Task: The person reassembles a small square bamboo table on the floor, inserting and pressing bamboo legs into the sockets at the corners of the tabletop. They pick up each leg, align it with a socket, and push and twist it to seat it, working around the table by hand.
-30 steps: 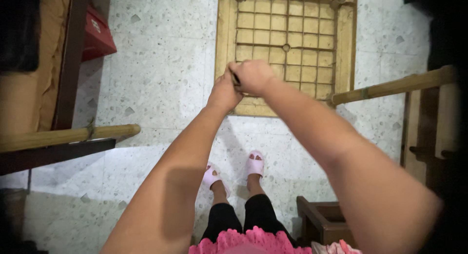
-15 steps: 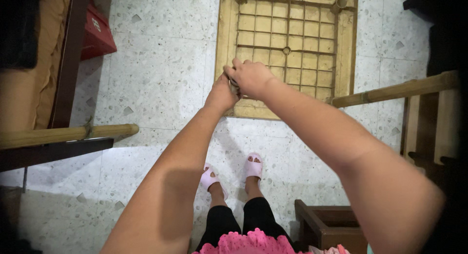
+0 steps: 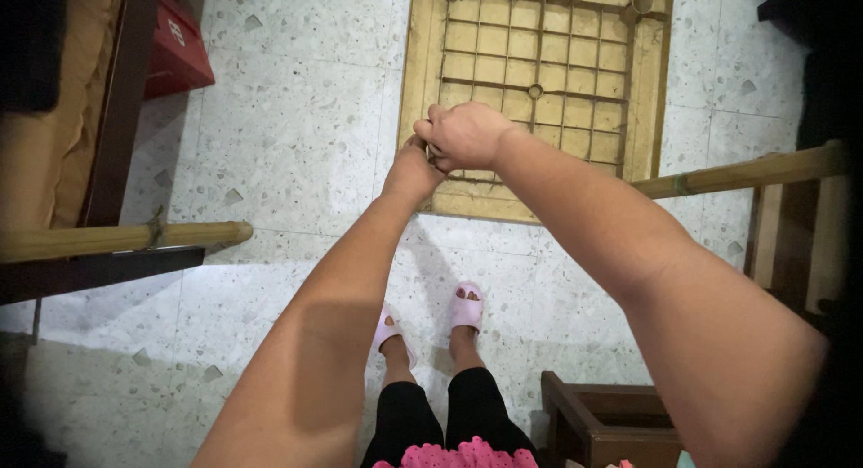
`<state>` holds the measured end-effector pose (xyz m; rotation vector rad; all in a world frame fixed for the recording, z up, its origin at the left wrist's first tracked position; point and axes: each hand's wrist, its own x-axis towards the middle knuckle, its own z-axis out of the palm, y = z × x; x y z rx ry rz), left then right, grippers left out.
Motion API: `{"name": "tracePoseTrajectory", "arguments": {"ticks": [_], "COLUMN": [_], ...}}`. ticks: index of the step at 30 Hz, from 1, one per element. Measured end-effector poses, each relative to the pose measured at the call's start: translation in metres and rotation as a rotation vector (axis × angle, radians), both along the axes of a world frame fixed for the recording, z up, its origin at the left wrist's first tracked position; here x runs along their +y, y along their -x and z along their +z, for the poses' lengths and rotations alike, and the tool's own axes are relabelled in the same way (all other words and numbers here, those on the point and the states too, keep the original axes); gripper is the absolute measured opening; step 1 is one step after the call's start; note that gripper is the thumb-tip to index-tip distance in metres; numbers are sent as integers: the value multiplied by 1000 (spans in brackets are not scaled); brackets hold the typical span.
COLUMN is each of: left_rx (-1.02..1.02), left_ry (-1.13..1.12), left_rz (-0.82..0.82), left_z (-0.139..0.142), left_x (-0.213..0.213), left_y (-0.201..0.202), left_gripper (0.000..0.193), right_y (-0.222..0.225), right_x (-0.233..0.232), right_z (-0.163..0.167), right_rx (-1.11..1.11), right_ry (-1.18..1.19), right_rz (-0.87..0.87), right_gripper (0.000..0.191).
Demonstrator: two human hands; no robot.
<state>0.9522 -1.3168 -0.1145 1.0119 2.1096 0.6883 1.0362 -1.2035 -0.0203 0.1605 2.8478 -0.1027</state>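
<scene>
My two arms reach forward and the hands meet in mid-air above a wooden lattice frame (image 3: 539, 63) that lies on the speckled floor. My right hand (image 3: 469, 133) is curled into a fist over the fingertips of my left hand (image 3: 411, 169). The hands touch each other. Something small and dark shows between them, too small to name. Far below are my feet in pale pink slippers (image 3: 466, 308).
A bamboo pole (image 3: 126, 239) juts in from the left and another bamboo pole (image 3: 737, 173) from the right. A red box (image 3: 175, 50) sits at the upper left beside dark wooden furniture. A dark wooden stool (image 3: 611, 423) stands at the bottom right.
The joined hands stay together and drift slightly right and down in view. The right fist has closed a little more over the left fingertips.
</scene>
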Motion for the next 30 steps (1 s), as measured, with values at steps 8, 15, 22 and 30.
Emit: {"name": "tracePoseTrajectory", "arguments": {"ticks": [8,15,22,30], "left_rx": [-64,-89,-139,-6], "left_ry": [1,-65,13,72], "left_rz": [41,85,11,-118], "left_z": [-3,-9,3,16], "left_x": [3,2,-5,-14], "left_y": [0,6,9,20], "left_gripper": [68,71,87,92], "right_y": [-4,2,-7,-8], "right_x": [-12,-22,-8,-3], "right_z": [-12,-18,13,29], "right_rx": [121,166,-7,-54], "right_ry": [33,64,-23,-8], "right_rz": [-212,-435,-192,-129], "right_gripper": [39,46,67,84]}}
